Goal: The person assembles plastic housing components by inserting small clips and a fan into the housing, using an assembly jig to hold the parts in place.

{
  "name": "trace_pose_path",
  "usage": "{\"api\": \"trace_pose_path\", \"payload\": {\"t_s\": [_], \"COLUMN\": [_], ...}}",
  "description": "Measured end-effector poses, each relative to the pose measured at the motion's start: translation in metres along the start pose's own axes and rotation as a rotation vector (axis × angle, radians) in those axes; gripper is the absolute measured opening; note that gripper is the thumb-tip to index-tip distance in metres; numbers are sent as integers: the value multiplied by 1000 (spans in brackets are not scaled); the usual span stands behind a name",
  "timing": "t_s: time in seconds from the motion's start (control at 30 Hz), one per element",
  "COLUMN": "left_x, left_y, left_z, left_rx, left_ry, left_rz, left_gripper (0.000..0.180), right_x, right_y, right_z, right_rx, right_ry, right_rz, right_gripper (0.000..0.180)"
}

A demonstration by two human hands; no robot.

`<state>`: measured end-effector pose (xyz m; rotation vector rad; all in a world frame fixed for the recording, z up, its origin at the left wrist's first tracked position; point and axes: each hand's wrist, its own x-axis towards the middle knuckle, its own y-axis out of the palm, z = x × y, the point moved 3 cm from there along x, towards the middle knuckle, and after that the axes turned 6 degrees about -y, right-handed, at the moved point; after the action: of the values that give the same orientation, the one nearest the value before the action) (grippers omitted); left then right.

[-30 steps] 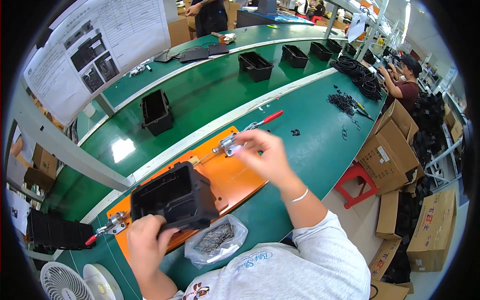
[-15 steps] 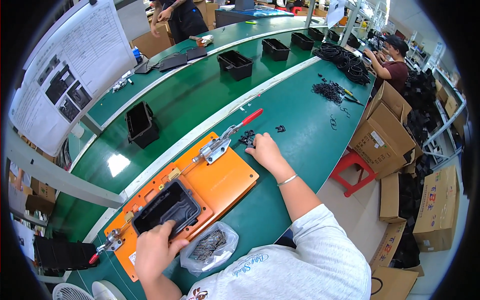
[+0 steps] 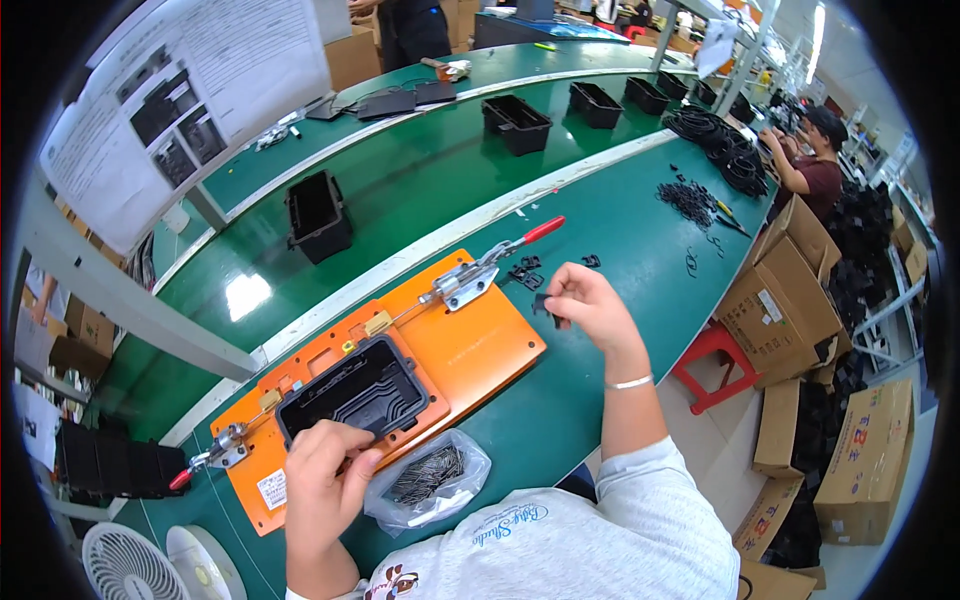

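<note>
"Green table [image 3: 655, 255]: what's held?"
"Right hand [image 3: 592, 308] pinches one black clip [image 3: 541, 301], right of the orange board [image 3: 487, 337]; probably light, stiff plastic, best held by its edges. Left hand [image 3: 325, 478] curls at the box's [image 3: 372, 388] near rim, grip unclear."
"Counts?"
"One box on the board, two red-handled clamps [image 3: 466, 287], one screw bag [image 3: 478, 478]."

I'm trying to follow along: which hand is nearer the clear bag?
Left. The left hand is just left of the bag; the right hand is farther off, beyond it to the right.
</note>
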<state>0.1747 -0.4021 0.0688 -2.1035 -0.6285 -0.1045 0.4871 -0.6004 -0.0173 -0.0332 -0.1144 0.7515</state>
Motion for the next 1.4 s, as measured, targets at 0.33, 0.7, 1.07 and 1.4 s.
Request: {"api": "trace_pose_path", "payload": {"t_s": [0.33, 0.7, 1.07, 1.4], "left_x": [-18, -33, -65, -67], "left_y": [53, 41, 67, 65], "left_z": [-15, 0, 23, 28], "left_rx": [-1186, -70, 347, 191], "left_ry": [-489, -115, -147, -232], "left_rz": [597, 508, 538, 390], "left_gripper": [49, 28, 19, 14], "right_x": [-63, -32, -33, -38], "right_y": [147, 101, 99, 109], "right_z": [71, 21, 10, 16], "right_rx": [41, 649, 627, 618], "right_ry": [-353, -86, -45, -88], "right_rz": [482, 352, 373, 363], "right_gripper": [9, 23, 33, 32]}}
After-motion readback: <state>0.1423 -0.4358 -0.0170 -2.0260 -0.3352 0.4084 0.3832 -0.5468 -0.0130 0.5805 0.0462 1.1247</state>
